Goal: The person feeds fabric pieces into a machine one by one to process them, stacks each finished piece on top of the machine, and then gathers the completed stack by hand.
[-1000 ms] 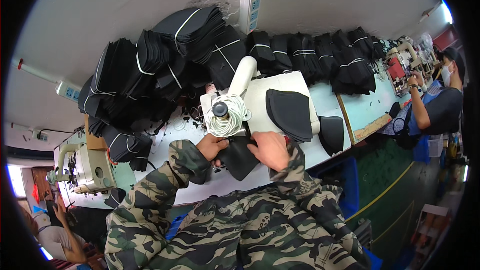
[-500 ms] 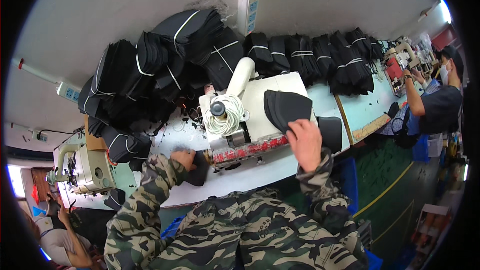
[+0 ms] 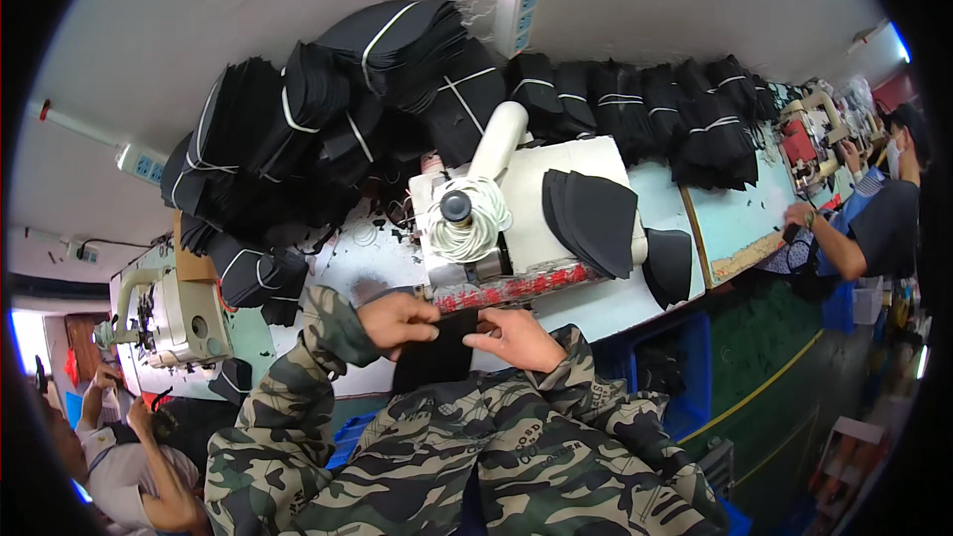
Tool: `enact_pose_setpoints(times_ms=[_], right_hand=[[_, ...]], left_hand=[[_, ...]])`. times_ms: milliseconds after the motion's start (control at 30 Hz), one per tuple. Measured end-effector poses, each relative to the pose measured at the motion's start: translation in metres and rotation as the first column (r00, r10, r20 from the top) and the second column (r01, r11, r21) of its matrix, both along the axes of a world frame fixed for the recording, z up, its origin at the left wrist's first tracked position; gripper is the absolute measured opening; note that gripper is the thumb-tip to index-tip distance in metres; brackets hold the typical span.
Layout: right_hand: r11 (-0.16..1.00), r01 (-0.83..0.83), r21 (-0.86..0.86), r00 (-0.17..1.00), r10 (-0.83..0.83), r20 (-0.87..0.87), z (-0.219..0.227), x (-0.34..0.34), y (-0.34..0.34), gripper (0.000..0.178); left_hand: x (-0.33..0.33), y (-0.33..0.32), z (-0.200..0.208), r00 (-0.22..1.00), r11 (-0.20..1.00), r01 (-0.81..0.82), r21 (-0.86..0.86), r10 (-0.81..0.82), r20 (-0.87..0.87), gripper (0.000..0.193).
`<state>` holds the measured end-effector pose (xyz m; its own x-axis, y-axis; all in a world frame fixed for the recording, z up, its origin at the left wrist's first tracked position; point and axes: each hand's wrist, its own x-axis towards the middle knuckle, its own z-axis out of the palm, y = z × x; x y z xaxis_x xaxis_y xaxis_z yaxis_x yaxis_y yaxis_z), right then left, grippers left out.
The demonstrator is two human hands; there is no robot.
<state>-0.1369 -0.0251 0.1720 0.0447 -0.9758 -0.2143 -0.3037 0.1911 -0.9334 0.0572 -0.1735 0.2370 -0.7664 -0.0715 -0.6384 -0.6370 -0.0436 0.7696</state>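
A dark curved panel (image 3: pixel 433 361), apparently of fabric or foam, hangs between my two hands just in front of the machine. My left hand (image 3: pixel 395 322) is closed on its upper left edge. The fingers of my right hand (image 3: pixel 524 339) pinch its upper right edge. Directly beyond is a white sewing machine (image 3: pixel 578 155) with a worn red-and-white front edge. A coil of white cord (image 3: pixel 471 221) circles the dark knob on top. Several similar black panels (image 3: pixel 599 218) lie fanned out on the machine's flat right part, away from my hands.
Tied bundles of black panels (image 3: pixel 387 45) are heaped along the wall. More panels (image 3: pixel 667 263) lie right of the machine. Another machine (image 3: pixel 179 323) stands at left, beside a seated person (image 3: pixel 139 467). A second person (image 3: pixel 862 223) works at right. A blue bin (image 3: pixel 692 377) sits below the table edge.
My right hand has left the fanned panels on the machine and come left to the held panel. My left hand has moved right with that panel. The view has shifted slightly.
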Motion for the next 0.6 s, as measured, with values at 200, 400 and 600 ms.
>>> enact_pose_setpoints(times_ms=[200, 400, 600], right_hand=[[0.995, 0.051, 0.083, 0.998, -0.053, 0.027, 0.014, 0.003, -0.026, 0.025], [0.974, 0.144, -0.173, 0.949, -0.186, -0.255, 0.033, -0.019, -0.036, 0.016], [0.954, -0.015, -0.298, 0.826, -0.156, -0.541, 0.035, -0.037, -0.048, 0.027]], left_hand=[[-0.005, -0.003, -0.052, 0.952, 0.961, -0.276, -0.029, 0.269, -0.146, 0.026], [-0.002, -0.018, -0.048, 0.959, 0.956, -0.284, -0.078, 0.283, -0.014, 0.028], [-0.029, -0.015, -0.058, 0.952, 0.935, -0.279, -0.221, 0.238, -0.195, 0.025]])
